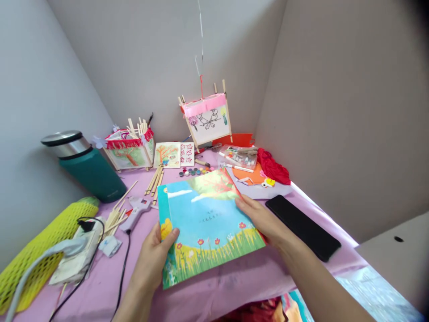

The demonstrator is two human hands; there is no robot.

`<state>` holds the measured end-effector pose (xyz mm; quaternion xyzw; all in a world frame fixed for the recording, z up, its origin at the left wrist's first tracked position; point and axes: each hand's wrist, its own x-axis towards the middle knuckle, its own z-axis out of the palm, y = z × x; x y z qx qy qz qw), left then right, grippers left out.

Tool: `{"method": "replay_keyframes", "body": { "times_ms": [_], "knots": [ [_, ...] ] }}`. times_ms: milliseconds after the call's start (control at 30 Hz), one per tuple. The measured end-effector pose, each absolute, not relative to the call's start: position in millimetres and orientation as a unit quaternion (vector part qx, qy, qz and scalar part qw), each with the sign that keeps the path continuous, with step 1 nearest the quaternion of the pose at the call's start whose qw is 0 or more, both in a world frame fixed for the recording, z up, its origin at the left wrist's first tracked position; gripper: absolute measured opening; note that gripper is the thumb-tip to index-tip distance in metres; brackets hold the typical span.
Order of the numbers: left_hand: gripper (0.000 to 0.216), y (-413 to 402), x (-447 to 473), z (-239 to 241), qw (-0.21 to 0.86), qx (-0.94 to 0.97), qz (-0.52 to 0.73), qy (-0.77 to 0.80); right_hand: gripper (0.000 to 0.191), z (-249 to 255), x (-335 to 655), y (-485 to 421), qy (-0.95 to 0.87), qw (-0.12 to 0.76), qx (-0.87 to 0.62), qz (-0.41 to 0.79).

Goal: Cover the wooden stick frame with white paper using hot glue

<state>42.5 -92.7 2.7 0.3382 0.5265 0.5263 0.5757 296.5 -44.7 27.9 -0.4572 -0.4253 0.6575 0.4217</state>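
Note:
An illustrated picture book [204, 223] is held above the front of the table, showing blue sky, a tree, grass and red flowers. My left hand [157, 248] grips its left edge, thumb on top of the page. On the right edge, my right hand [259, 219] is closed, with its thumb over the page and the other fingers mostly hidden beneath. Small print in the middle is too blurred to read. Close by on the left lies a glue gun [136, 214]; a black phone [303, 227] is beside my right forearm.
A teal bottle [90, 167], a power strip [78, 250] with cables and a yellow net-wrapped item [43, 255] occupy the left. Behind stand a stick-framed box [129, 154] and a hanging lantern [211, 123]. Paint pots [194, 171], a clear case [237, 155] and red yarn [273, 167] lie further back.

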Motion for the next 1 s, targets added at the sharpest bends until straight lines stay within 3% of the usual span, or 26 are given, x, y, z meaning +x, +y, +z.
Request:
{"method": "replay_keyframes", "body": {
  "times_ms": [300,567,833,1000],
  "knots": [
    [0.055,-93,46,6,0.541,0.366,0.536,0.534,0.048,-3,291,-55,-0.502,0.454,-0.495,0.546],
    [0.059,-100,36,10,0.582,0.369,0.529,0.495,0.042,4,290,-40,-0.314,0.491,-0.45,0.677],
    [0.055,-112,37,5,0.63,0.367,0.484,0.485,0.026,8,279,-41,-0.288,0.537,-0.447,0.655],
    [0.053,-117,38,-1,0.594,0.361,0.467,0.546,0.032,3,282,-54,-0.311,0.529,-0.482,0.626]
  ]
}}
